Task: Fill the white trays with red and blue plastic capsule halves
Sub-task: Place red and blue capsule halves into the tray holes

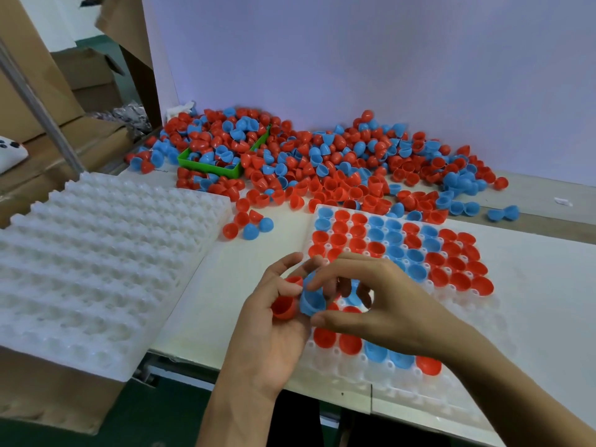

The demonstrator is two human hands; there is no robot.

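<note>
While the left hand [274, 317] cups a red half [283, 306], fingers curled round it, right hand [371, 304] pinches a blue half [311, 300] above the part-filled white tray [451, 382] on the worktop [245, 269], loose halves [322, 162] heaped beyond.

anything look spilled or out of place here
Yes: the green bin is overfull, and red and blue capsule halves lie spilled across the table around it, up to the far edge of the tray being filled.

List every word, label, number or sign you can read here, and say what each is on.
None can be read.
Cardboard boxes: no print shows.
White object with dark spots: only blots, no letters.
White scrap on the table: too small to tell.
Trays and capsule halves: unmarked.
</note>
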